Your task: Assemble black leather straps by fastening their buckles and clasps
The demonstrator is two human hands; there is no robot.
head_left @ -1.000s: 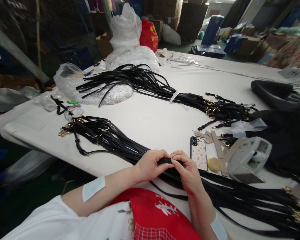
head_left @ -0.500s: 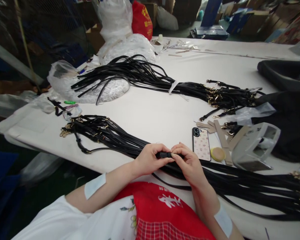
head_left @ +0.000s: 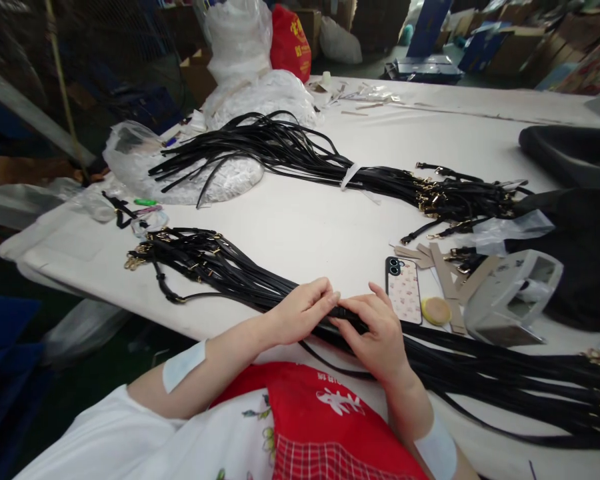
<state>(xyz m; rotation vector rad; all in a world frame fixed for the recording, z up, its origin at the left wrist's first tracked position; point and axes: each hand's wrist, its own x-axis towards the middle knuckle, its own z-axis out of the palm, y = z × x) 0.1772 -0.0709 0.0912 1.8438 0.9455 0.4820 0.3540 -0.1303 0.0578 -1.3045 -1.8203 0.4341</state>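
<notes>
A long bundle of black straps (head_left: 250,278) with gold clasps lies across the front of the table, passing under both hands. My left hand (head_left: 305,311) is closed above the bundle's middle, thumb and fingers pressed together; what it pinches, if anything, is hidden. My right hand (head_left: 376,327) is beside it, thumb and fingers closed on a short black strap piece (head_left: 341,312). The fingertips of both hands nearly meet over this piece. Farther back, a second black strap bundle (head_left: 300,155) is tied with a white band (head_left: 350,176).
A phone (head_left: 405,291), a round yellow-rimmed item (head_left: 436,311), cardboard strips (head_left: 443,269) and a grey-white dispenser (head_left: 513,300) sit right of my hands. Plastic bags (head_left: 130,157) are at the back left, a black bag (head_left: 575,253) at the right.
My left hand has shifted slightly left and its grasp on the short black piece has changed. The right hand's fingers have spread more over the piece. The view has shifted slightly.
</notes>
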